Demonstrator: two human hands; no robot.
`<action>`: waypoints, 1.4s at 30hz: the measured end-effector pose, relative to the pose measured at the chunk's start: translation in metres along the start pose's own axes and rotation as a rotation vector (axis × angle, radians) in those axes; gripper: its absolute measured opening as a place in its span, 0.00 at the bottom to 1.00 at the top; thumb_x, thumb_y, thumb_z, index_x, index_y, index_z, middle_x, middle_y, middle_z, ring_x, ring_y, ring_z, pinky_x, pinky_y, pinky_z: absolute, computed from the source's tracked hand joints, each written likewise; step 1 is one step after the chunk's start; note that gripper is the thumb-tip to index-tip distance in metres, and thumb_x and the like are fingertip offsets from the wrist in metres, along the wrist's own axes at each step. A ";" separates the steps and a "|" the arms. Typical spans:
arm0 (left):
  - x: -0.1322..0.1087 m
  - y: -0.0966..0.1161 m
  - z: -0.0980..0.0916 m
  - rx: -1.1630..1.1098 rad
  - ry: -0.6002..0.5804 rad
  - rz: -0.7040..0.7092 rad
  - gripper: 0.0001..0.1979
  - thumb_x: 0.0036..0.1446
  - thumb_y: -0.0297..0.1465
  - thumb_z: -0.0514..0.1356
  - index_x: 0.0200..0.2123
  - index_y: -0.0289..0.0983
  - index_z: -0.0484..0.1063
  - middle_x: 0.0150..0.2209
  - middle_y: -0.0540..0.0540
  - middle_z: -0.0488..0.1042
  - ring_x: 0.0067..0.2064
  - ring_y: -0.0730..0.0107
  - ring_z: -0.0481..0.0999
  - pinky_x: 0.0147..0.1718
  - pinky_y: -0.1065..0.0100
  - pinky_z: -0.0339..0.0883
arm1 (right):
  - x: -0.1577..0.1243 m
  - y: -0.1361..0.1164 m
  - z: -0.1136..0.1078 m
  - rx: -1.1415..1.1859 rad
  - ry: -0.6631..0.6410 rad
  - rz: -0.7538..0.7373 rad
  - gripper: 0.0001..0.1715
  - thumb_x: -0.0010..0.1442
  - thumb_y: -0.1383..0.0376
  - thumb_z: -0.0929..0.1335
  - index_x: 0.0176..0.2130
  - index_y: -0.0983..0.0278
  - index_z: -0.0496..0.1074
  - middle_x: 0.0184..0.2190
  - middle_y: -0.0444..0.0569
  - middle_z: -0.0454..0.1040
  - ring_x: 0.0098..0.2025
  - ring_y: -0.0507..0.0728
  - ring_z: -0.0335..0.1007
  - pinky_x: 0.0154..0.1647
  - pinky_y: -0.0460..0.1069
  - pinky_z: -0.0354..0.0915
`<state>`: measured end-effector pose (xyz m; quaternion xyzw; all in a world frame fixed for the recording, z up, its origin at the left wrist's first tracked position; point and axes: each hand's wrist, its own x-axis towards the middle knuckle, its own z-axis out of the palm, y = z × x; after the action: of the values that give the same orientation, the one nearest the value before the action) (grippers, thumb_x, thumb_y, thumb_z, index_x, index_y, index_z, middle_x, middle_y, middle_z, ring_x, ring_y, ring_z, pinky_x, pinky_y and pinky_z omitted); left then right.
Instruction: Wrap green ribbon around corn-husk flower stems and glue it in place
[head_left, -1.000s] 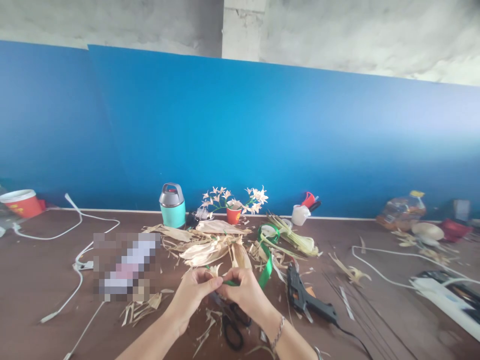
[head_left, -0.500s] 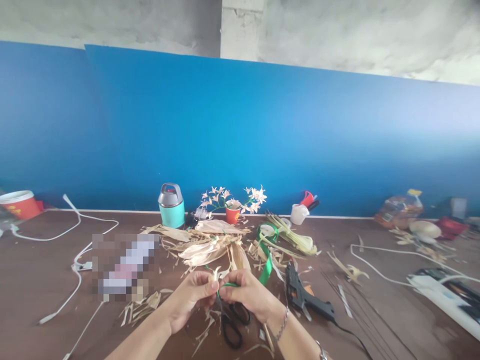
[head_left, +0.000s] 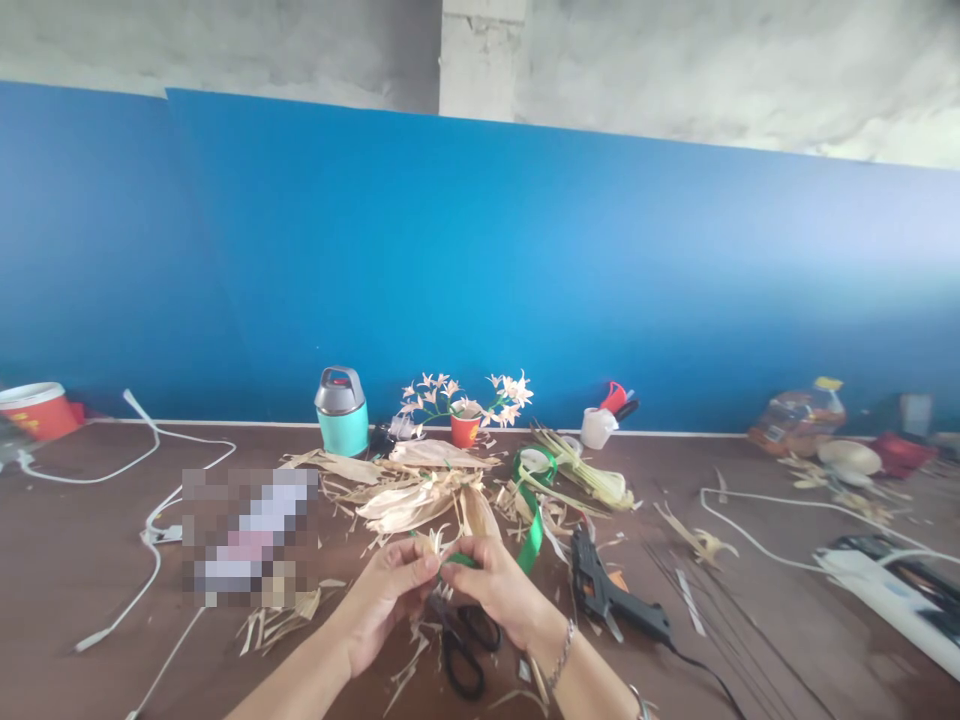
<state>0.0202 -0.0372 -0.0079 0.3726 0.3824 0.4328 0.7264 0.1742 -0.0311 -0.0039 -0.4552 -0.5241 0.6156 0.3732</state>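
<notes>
Between my two hands is a small pale flower (head_left: 436, 538) made of husk strips, its petals poking up above the fingertips. My left hand (head_left: 397, 583) pinches the flower's base. My right hand (head_left: 487, 585), close against the left, pinches a piece of green ribbon (head_left: 460, 562) beside the flower. Its stem is mostly covered by the fingers. Under my hands, black-handled scissors (head_left: 463, 660) lie on the brown table (head_left: 322, 690). Dried corn husks (head_left: 409, 505) are heaped just beyond, with a roll of green ribbon (head_left: 531, 540) trailing a loose end toward my right hand.
A black glue gun (head_left: 615, 590) with its cord lies to the right, near thin wires (head_left: 712, 620). Farther back stand a teal container (head_left: 343, 420), a red cup (head_left: 465, 430) with finished flowers and a white cup (head_left: 598, 428). A white power strip (head_left: 892, 605) lies far right.
Both hands stay together and have turned slightly. The flower's petals now show spread out above the fingertips, and the green at its base is less visible.
</notes>
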 end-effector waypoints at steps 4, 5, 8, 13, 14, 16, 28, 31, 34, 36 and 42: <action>0.001 -0.002 0.002 0.106 0.110 0.046 0.16 0.38 0.37 0.69 0.20 0.36 0.66 0.17 0.56 0.63 0.19 0.80 0.58 0.18 0.76 0.49 | 0.004 0.009 0.001 -0.166 0.119 -0.106 0.06 0.47 0.64 0.68 0.28 0.66 0.71 0.18 0.41 0.65 0.21 0.49 0.57 0.22 0.45 0.53; 0.001 -0.001 0.003 0.125 0.137 0.052 0.16 0.38 0.38 0.69 0.20 0.36 0.66 0.17 0.56 0.63 0.19 0.80 0.57 0.18 0.76 0.49 | 0.004 0.010 0.001 -0.202 0.125 -0.128 0.06 0.48 0.65 0.68 0.28 0.66 0.71 0.18 0.42 0.65 0.21 0.50 0.58 0.22 0.45 0.53; -0.001 0.002 0.005 0.166 0.175 0.064 0.17 0.38 0.40 0.68 0.20 0.35 0.66 0.15 0.57 0.61 0.18 0.80 0.54 0.18 0.75 0.47 | 0.004 0.010 0.001 -0.285 0.146 -0.192 0.06 0.49 0.65 0.66 0.29 0.66 0.72 0.21 0.45 0.68 0.24 0.52 0.61 0.22 0.46 0.55; -0.004 0.008 0.008 0.228 0.191 0.116 0.17 0.38 0.42 0.68 0.19 0.35 0.67 0.16 0.56 0.62 0.21 0.78 0.55 0.21 0.74 0.48 | 0.001 -0.001 0.003 -0.231 0.127 -0.189 0.07 0.49 0.64 0.67 0.25 0.66 0.72 0.22 0.45 0.68 0.23 0.51 0.60 0.23 0.46 0.54; -0.005 0.009 0.008 0.232 0.185 0.126 0.17 0.39 0.42 0.67 0.19 0.35 0.67 0.17 0.55 0.62 0.22 0.78 0.55 0.22 0.74 0.48 | 0.000 -0.004 0.004 -0.200 0.127 -0.158 0.07 0.48 0.64 0.67 0.24 0.66 0.72 0.20 0.44 0.66 0.22 0.50 0.58 0.23 0.46 0.53; -0.005 0.009 0.008 0.236 0.162 0.142 0.17 0.40 0.42 0.67 0.19 0.35 0.67 0.17 0.55 0.61 0.22 0.77 0.54 0.22 0.74 0.48 | -0.002 -0.008 0.006 -0.104 0.123 -0.054 0.07 0.46 0.63 0.69 0.23 0.66 0.70 0.17 0.42 0.63 0.19 0.49 0.54 0.21 0.45 0.50; -0.007 0.014 0.001 0.287 -0.067 0.153 0.18 0.44 0.43 0.65 0.20 0.35 0.64 0.20 0.55 0.57 0.24 0.76 0.52 0.23 0.73 0.47 | -0.005 -0.015 0.000 0.049 0.005 0.059 0.14 0.38 0.62 0.74 0.21 0.67 0.68 0.16 0.41 0.64 0.19 0.47 0.54 0.21 0.44 0.49; -0.008 0.015 -0.001 0.279 -0.101 0.148 0.17 0.45 0.42 0.64 0.21 0.35 0.64 0.21 0.54 0.58 0.25 0.76 0.53 0.24 0.72 0.48 | -0.003 -0.011 -0.001 0.071 -0.054 0.071 0.14 0.40 0.61 0.74 0.22 0.67 0.68 0.16 0.40 0.64 0.18 0.45 0.52 0.19 0.44 0.45; -0.008 0.018 -0.001 0.266 -0.092 0.151 0.18 0.45 0.42 0.64 0.20 0.35 0.64 0.20 0.54 0.57 0.24 0.76 0.51 0.23 0.72 0.47 | -0.001 -0.006 -0.001 0.163 -0.133 0.122 0.14 0.41 0.61 0.73 0.22 0.67 0.68 0.13 0.36 0.59 0.15 0.43 0.43 0.16 0.44 0.36; -0.009 0.020 0.000 0.257 -0.095 0.146 0.18 0.45 0.43 0.64 0.20 0.36 0.63 0.20 0.55 0.56 0.24 0.76 0.50 0.23 0.72 0.46 | -0.001 -0.005 -0.001 0.263 -0.198 0.158 0.14 0.41 0.62 0.73 0.22 0.66 0.66 0.11 0.33 0.52 0.15 0.43 0.37 0.16 0.44 0.32; -0.009 0.022 -0.004 0.345 -0.122 0.109 0.18 0.45 0.43 0.64 0.22 0.36 0.62 0.21 0.55 0.55 0.24 0.76 0.51 0.24 0.71 0.46 | 0.000 -0.004 -0.004 0.314 -0.216 0.220 0.18 0.41 0.60 0.73 0.20 0.65 0.61 0.11 0.32 0.48 0.15 0.43 0.34 0.16 0.43 0.31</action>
<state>0.0062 -0.0364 0.0117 0.5372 0.3854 0.3765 0.6490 0.1777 -0.0298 -0.0002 -0.3773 -0.4058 0.7718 0.3119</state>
